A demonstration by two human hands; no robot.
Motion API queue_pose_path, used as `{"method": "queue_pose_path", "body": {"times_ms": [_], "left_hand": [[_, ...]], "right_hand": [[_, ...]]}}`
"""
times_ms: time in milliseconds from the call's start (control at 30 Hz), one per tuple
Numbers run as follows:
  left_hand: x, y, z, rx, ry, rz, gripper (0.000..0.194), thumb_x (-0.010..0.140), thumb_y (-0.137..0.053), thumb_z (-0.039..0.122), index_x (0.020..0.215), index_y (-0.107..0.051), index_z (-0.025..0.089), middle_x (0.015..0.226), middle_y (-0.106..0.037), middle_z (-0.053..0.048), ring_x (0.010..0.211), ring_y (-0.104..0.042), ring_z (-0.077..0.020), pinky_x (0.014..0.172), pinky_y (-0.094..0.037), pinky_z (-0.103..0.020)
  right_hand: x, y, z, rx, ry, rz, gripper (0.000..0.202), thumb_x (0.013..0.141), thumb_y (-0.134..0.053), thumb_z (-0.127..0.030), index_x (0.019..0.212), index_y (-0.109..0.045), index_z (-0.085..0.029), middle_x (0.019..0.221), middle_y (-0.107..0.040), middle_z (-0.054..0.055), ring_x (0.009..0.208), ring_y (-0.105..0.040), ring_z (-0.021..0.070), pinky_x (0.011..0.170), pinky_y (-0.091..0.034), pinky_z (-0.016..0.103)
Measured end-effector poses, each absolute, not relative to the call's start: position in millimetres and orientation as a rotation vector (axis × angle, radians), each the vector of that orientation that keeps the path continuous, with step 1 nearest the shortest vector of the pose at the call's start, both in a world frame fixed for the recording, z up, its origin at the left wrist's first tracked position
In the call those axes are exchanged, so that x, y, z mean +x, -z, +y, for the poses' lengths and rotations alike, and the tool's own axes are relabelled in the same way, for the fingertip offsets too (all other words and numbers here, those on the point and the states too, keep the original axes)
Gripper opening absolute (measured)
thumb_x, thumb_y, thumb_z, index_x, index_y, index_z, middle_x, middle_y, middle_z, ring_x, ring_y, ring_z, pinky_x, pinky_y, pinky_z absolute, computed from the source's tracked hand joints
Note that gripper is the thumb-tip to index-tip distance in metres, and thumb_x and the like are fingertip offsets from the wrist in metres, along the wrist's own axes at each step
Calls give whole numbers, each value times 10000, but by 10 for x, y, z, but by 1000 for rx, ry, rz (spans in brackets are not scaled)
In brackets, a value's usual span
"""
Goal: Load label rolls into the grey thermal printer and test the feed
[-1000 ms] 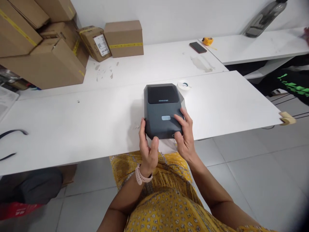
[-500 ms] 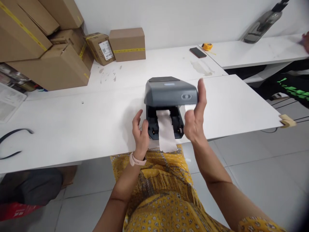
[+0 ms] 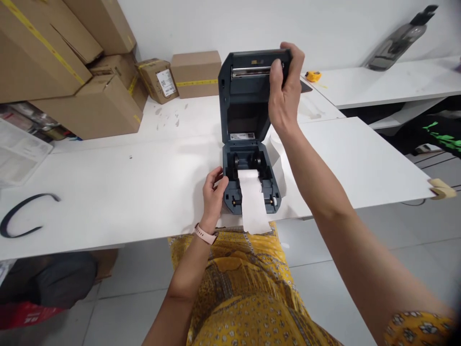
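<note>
A dark grey label printer (image 3: 227, 192) sits at the table's front edge with its lid (image 3: 225, 101) raised upright. My right hand (image 3: 286, 93) grips the lid's upper right corner, thumb on the inner face and fingers behind. My left hand (image 3: 214, 194) is closed against the left side of the printer's base, thumb and fingers at its edge. A white paper strip (image 3: 254, 206) runs from a small roll inside the base and hangs over the front. More white paper (image 3: 279, 168) lies beside the base on the right.
Cardboard boxes (image 3: 196, 74) line the back left of the white table (image 3: 162, 192). A black strap (image 3: 10, 216) lies at the far left. An orange tape measure (image 3: 313, 76), a partly hidden phone (image 3: 305, 86) and a pump bottle (image 3: 398, 43) are at the back right.
My right hand has moved up and back, swinging the lid from partly raised to upright. The inside of the printer now shows. My left hand has drawn in against the base.
</note>
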State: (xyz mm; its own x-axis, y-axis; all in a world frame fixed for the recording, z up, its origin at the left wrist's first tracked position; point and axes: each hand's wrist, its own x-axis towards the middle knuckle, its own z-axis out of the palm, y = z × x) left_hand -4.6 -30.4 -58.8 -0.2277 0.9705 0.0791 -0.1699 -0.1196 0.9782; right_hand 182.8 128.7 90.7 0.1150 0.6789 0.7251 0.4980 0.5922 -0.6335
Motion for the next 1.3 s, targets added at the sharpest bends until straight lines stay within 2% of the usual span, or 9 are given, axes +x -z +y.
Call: {"method": "queue_pose_path", "body": {"times_ms": [100, 200, 300, 433, 500, 667, 833, 1100, 1300], "left_hand": [[-55, 583, -301, 1040, -1514, 1170, 496, 836, -790, 478, 1250, -679, 229, 1337, -700, -107, 1264, -647, -251, 1090, -503, -402], [-68, 573, -310, 1049, -1504, 1163, 512, 837, -787, 497, 1252, -667, 224, 1342, -694, -117, 1269, -645, -260, 1088, -507, -409], [-85, 568, -333, 1050, -1490, 1182, 601, 831, -792, 518, 1325, -608, 231, 1382, -667, -139, 1309, -625, -276, 1099, -504, -430], [-101, 538, -312, 1098, -1517, 1281, 744, 834, -792, 513, 1462, -476, 270, 1525, -553, -161, 1395, -561, -305, 1147, -470, -488], [-101, 485, -232, 1169, -1522, 1317, 750, 852, -772, 482, 1497, -434, 301, 1612, -465, -142, 1489, -468, -318, 1202, -412, -518], [-81, 292, 131, 1343, -1254, 1248, 980, 745, -763, 247, 1612, -306, 262, 1716, -316, -128, 1620, -238, -348, 1305, -246, -537], [-84, 232, 311, 1314, -1066, 1031, 1154, 666, -684, 189, 1678, -130, 201, 1698, -340, -143, 1545, -375, -367, 1251, -370, -510], [-176, 270, 319, 1396, -1082, 989, 1172, 700, -725, 174, 1698, -112, 222, 1675, -413, -137, 1508, -454, -318, 1257, -368, -472], [-267, 266, 315, 1309, -1106, 870, 1240, 715, -826, 213, 1701, -79, 307, 1537, -589, -137, 1289, -659, -264, 1174, -477, -488]], "right_hand": [[1862, -942, 1450, -1036, -192, -1530, 512, 1030, -275, -705, 1380, -438, -370, 1412, -606, 17, 1313, -571, 170, 1199, -453, 347], [1916, -960, 1343, -1021, -253, -1575, 575, 1036, -370, -686, 1433, -391, -271, 1520, -547, 53, 1378, -516, 140, 1254, -394, 345], [1934, -855, 946, -996, -74, -1520, 554, 1036, -460, -624, 1493, -390, -319, 1593, -469, 51, 1459, -472, 187, 1246, -401, 382], [1910, -523, 422, -1027, 2, -1665, 396, 1082, -358, -515, 1144, -667, -274, 1130, -722, 76, 1107, -690, 247, 1056, -520, 455], [1891, -355, 325, -1090, -154, -2059, 456, 1087, -332, -470, 1062, -721, -234, 1023, -773, 81, 1025, -716, 260, 1104, -472, 501], [1866, -158, 390, -1227, -194, -2555, 548, 1079, -281, -390, 1135, -754, -118, 1101, -783, 178, 1175, -655, 327, 1201, -346, 580], [1938, -164, 456, -1042, -238, -2738, 498, 1073, -345, -374, 930, -781, -182, 1058, -782, 140, 1183, -614, 305, 1166, -356, 581], [2036, -201, 504, -942, -413, -2776, 394, 1038, -467, -392, 1192, -775, -201, 1148, -781, 139, 1218, -584, 323, 1219, -219, 657], [2369, -376, 474, -858, -926, -2507, 513, 920, -658, -600, 1304, -740, -269, 1189, -752, 110, 1154, -620, 310, 1100, -419, 572]]}}
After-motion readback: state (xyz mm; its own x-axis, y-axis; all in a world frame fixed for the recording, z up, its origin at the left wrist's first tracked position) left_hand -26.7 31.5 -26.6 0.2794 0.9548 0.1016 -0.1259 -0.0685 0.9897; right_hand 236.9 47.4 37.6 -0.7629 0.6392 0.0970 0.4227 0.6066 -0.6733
